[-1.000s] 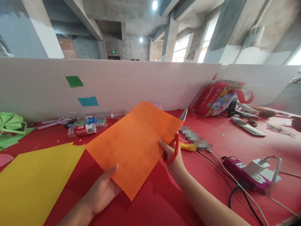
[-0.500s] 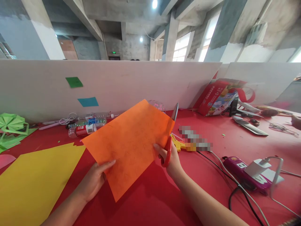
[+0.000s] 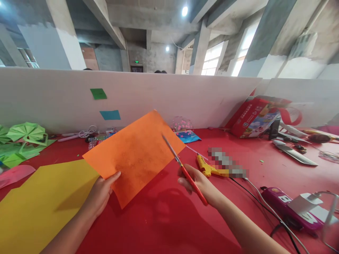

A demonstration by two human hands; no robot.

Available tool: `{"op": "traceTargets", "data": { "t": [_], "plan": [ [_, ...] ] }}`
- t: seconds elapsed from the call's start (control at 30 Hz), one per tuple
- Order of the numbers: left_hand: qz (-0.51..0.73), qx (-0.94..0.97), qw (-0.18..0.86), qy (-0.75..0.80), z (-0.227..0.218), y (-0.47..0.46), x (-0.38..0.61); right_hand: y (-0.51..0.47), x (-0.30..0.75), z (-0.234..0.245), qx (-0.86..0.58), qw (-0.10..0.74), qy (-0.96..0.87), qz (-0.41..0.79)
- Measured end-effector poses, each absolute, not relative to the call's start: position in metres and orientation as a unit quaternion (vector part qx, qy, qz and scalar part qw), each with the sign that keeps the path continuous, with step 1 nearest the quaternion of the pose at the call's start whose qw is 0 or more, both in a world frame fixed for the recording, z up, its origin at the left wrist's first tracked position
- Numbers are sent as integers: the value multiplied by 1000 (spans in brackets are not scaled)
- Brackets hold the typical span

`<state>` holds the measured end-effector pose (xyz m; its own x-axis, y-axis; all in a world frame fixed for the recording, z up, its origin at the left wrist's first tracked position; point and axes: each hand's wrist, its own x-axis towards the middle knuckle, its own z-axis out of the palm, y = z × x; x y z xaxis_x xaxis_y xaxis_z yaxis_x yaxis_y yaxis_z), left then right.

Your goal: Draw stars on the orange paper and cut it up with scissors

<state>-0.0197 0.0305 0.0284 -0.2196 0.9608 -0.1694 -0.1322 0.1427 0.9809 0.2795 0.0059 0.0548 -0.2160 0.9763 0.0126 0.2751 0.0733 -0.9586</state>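
Observation:
An orange sheet of paper (image 3: pixel 137 158) is held up at a slant above the red table. My left hand (image 3: pixel 102 192) pinches its lower left edge, thumb on top and the other fingers behind. Faint drawn marks show on the paper's surface. My right hand (image 3: pixel 197 183) holds red-handled scissors (image 3: pixel 189 176), their blades together and pointing up and left. The blade tips overlap the right part of the paper in view; whether they touch it I cannot tell. A large yellow sheet (image 3: pixel 50 197) lies on the table under and beside my left forearm.
A yellow glue gun (image 3: pixel 208 167) lies just beyond my right hand. A purple power strip (image 3: pixel 288 208) with a white plug and cables is at the right. Green paper pieces (image 3: pixel 26 135) are at the far left. A knife (image 3: pixel 296 153) and a red bag (image 3: pixel 256 118) lie back right.
My right hand has let go of the paper and moved off its right edge, turning the scissors up and left. The paper, in my left hand, has shifted slightly left. The view has turned slightly left.

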Motion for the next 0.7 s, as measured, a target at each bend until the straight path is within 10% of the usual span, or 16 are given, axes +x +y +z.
{"op": "traceTargets", "data": {
  "t": [0.27,0.7],
  "plan": [
    [612,344,430,567,35,30,-33,-22,289,57,-534,147,-711,433],
    [632,345,350,599,39,27,-40,6,264,29,-534,192,-696,441]
  ]
}}
